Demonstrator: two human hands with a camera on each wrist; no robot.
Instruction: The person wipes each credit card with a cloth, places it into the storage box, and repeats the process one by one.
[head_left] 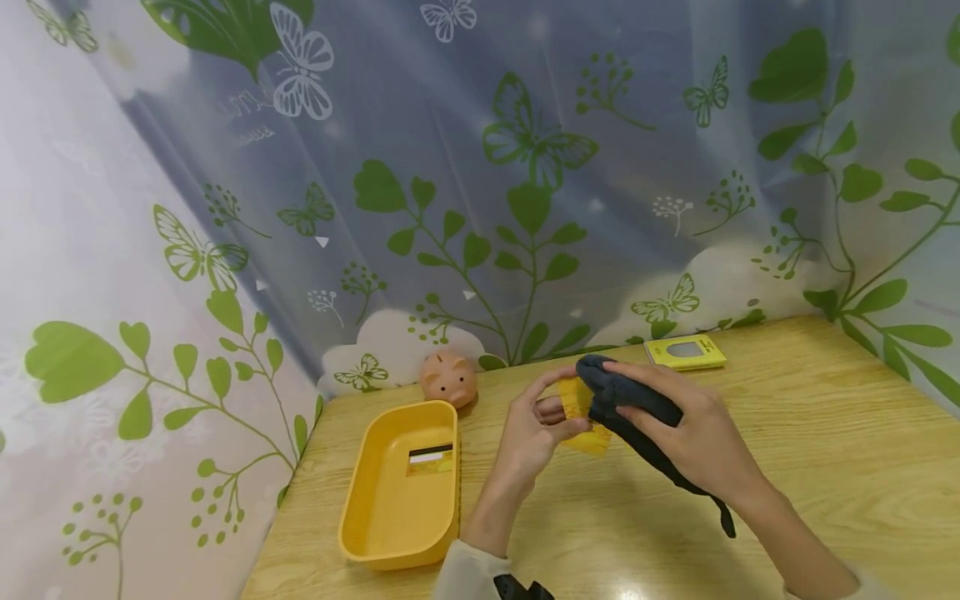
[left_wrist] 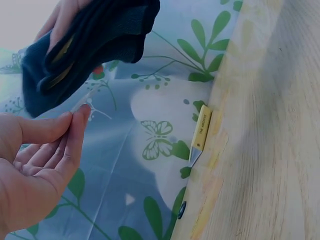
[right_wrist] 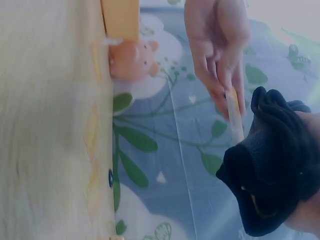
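My left hand (head_left: 525,437) pinches a thin yellow card (head_left: 597,441) between thumb and fingers. In the left wrist view only the pale edge of the card (left_wrist: 84,99) shows. A dark folded fabric pouch (head_left: 630,397) is in my right hand (head_left: 697,429), gripped with the thumb on the near side. From the pouch a dark strap hangs down toward the table. Yellowish-brown edges show in the folds of the pouch (left_wrist: 90,47) in the left wrist view. The card's far edge overlaps the pouch in the head view.
A yellow bin (head_left: 362,467) stands on the wooden table (head_left: 817,433), left of my hands. Inside it lies a card with a black stripe (head_left: 430,461). Behind the bin sits a pink piggy bank (head_left: 450,379). Near the patterned curtain (head_left: 450,208) lies a flat yellow box (head_left: 690,353).
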